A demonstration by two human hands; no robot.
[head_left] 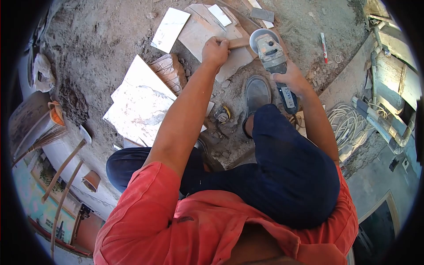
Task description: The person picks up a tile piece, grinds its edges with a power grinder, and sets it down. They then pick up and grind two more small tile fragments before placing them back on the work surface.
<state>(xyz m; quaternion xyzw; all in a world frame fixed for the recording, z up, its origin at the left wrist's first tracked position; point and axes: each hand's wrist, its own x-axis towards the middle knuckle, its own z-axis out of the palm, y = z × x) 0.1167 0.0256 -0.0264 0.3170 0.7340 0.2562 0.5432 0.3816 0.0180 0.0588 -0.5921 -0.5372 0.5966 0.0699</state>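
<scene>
My left hand [215, 51] is closed around one end of a narrow brown tile strip [239, 43]. The strip lies over a large beige stone slab [236, 66] on the ground. In my right hand [292, 79] is an angle grinder [270, 52], gripped by its body with the disc [257, 36] pointing away from me. The disc's edge is right at the strip's free end. Beyond my left hand, a small white tile piece [219, 15] rests on the slab, and a grey piece [262, 15] lies farther right.
White marbled tiles [143, 99] are stacked at left beside a rough stone block [169, 73]. Near my shoe [258, 95] sits a tape measure [223, 114]. A red-and-white marker [323, 47] lies on the dirt. Coiled cable [346, 126] and pipes [380, 121] occupy the right side.
</scene>
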